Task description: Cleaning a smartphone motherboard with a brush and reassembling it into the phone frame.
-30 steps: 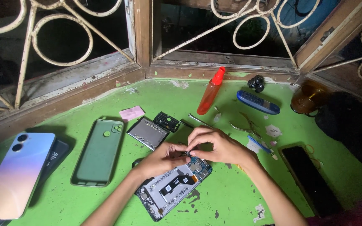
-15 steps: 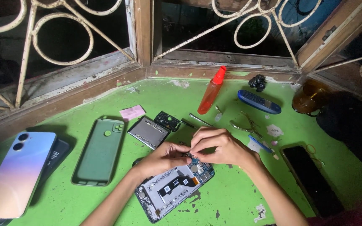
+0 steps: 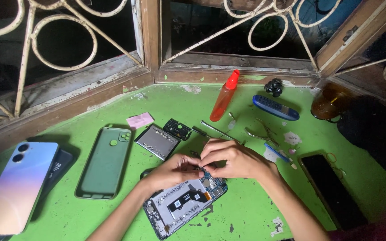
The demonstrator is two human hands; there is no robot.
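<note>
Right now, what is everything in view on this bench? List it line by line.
opened phone: 1, grey frame with blue board, front centre, under both hands
phone case: 1, green, left of centre
finished phone: 1, pastel back, far left
metal plate: 1, grey, beside the case
squeeze bottle: 1, orange with red cap, rear centre
keypad phone: 1, blue, rear right
tweezers: 1, metal, right of centre
dark phone: 1, black, front right
table: 1, green, chipped paint
left hand: at the board
right hand: fingertips pinched at the board

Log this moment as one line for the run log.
left hand: fingertips at top edge of opened phone with exposed circuit board | right hand: pinching there too | surface: green painted table | nearby: green phone case
</note>
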